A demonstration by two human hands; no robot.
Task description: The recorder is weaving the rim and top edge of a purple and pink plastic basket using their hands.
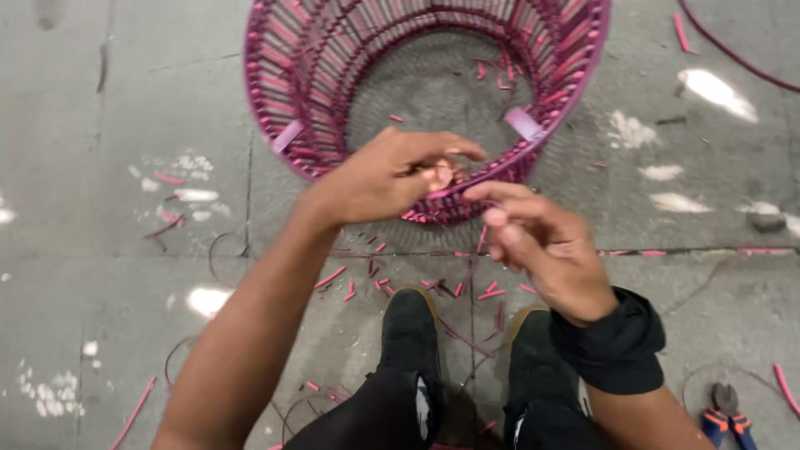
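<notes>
Left hand: I see my left hand [387, 175] curled over the near rim of the basket frame, fingers bent inward and pinching a magenta strip [492, 171] at the rim.
Right hand: my right hand [542, 246] sits just beside the left, fingers drawn together near the same strip; I cannot tell whether they actually grip it. A black cuff [617, 346] wraps that wrist.
Basket frame: the round magenta woven frame [283, 75] stands on the concrete floor [108, 250] ahead of me, open at the top, its near edge under both hands.
Strip: it runs along the near rim, from my left fingertips toward the right wall of the frame.
Offcuts: short pink cut pieces [379, 283] lie scattered on the floor between frame and shoes.
Shoes: my dark shoes [408, 325] point at the frame.
Pliers: orange-handled pliers [723, 412] lie on the floor at lower right, well apart from my hands.
</notes>
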